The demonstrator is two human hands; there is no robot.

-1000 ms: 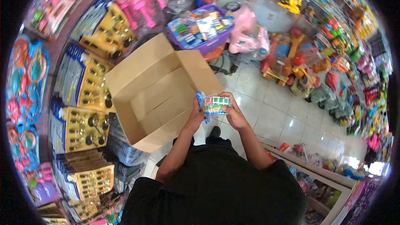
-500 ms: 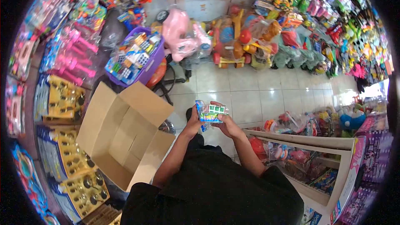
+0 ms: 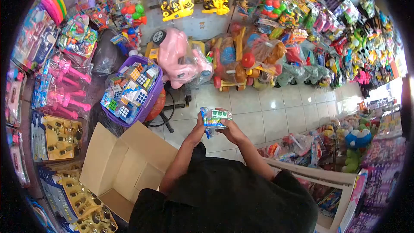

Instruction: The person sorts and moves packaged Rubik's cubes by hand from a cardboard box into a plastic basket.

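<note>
Both of my hands hold a small plastic-wrapped toy pack (image 3: 215, 118) with green and white blocks, out in front of my chest. My left hand (image 3: 199, 126) grips its left edge. My right hand (image 3: 231, 130) cups it from the right and underneath. Below and to the left, an open, empty cardboard box (image 3: 125, 168) sits with its flaps spread, a little apart from my left forearm.
A purple basket (image 3: 152, 95) full of puzzle cubes stands on a stool beyond the box. Pink ride-on toys (image 3: 179, 60) and wrapped toy cars line the tiled floor ahead. Shelves of packaged toys stand left; a white display shelf (image 3: 319, 177) right.
My view has swung right and upward, so the box slid to the lower left and more of the shop floor shows. Both hands kept the toy pack, barely shifting.
</note>
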